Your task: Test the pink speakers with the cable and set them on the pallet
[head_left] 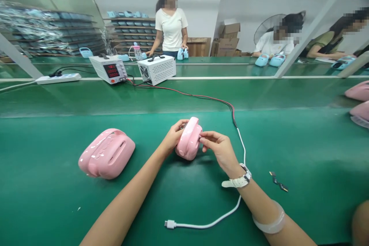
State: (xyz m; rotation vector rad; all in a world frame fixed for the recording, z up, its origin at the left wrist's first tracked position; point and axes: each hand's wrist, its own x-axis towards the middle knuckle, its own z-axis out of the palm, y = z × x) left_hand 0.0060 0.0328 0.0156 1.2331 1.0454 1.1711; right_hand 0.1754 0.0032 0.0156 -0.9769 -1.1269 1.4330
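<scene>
My left hand [174,137] grips a glossy pink handled device [188,142] from its left side, its fingers partly hidden behind the casing. The device stands on edge, just over or on the green surface. At its right face, the thumb and fingers of my right hand [219,148] are pinched together; whatever they hold there is too small to make out. A second pink device [108,155] of the same shape, with a slot and a row of buttons, lies to the left. Nearer to me, the white USB cable [207,226] ends in a bare plug.
Two white power supplies [108,70] stand at the back, beside a power strip [59,78]. A red and black lead [198,95] runs from them to the cable. A small dark flex strip [278,182] lies right. More pink devices [359,91] sit far right; several people work beyond.
</scene>
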